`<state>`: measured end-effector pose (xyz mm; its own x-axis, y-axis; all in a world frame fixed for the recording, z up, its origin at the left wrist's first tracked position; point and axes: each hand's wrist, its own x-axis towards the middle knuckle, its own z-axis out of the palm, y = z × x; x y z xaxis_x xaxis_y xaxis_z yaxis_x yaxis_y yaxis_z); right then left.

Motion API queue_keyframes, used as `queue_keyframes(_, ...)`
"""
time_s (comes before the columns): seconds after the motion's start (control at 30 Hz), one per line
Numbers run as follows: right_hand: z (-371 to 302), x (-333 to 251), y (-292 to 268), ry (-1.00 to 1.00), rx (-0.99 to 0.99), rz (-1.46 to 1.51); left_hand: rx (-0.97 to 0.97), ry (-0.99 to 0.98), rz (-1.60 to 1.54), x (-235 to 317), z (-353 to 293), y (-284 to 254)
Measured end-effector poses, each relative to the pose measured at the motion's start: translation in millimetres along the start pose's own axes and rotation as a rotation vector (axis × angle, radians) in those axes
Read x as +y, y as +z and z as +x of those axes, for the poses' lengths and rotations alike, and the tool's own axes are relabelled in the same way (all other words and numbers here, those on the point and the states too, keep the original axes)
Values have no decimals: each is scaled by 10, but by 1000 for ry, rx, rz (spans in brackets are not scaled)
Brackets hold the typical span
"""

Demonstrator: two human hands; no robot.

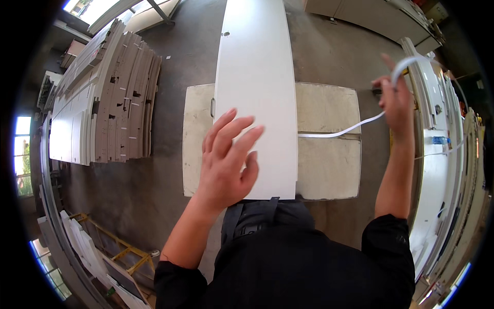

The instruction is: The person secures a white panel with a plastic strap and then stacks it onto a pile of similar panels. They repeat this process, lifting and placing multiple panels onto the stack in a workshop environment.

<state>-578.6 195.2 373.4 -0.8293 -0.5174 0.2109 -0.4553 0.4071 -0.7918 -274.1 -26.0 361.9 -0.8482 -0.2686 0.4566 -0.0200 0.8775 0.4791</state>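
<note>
A long white panel (257, 72) lies lengthwise in front of me, across a low, worn cream work table (327, 170). My left hand (225, 162) hovers over the panel's near left part, with its fingers apart and nothing in them. Off to the right, my right hand (399, 105) is raised and closed on a white flat strap (342, 132). From the panel's right edge the strap crosses the table to that hand, then loops up and over to the right. Motion blurs the right fingertips. Where the strap continues at the panel is hidden.
At the left stands a tall stack of panels (123, 103). More white boards (429, 206) line the right side, with a small blue-capped bottle (441, 140) on them. A yellow metal frame (128, 252) stands at the lower left. Flat brown boards (360, 15) lie at the far right.
</note>
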Motion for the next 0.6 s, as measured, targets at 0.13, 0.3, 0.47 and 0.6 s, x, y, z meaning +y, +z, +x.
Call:
queue_keyframes(0.13,-663,-1034,943,-382,-593,-621,-26,472,344,194,508,-54)
queue_keyframes(0.3,-705,-1227,558,-405,-219,-458,-208,15,448,-1019,208,-433)
queue_keyframes(0.47,-769,-853,-192,-197,93,-364,115,-518,389,-2827,-1058,-873)
queue_keyframes(0.6,-922,-747,-398,-60,141,-356,234,-965,209,-3586,-2092,-851)
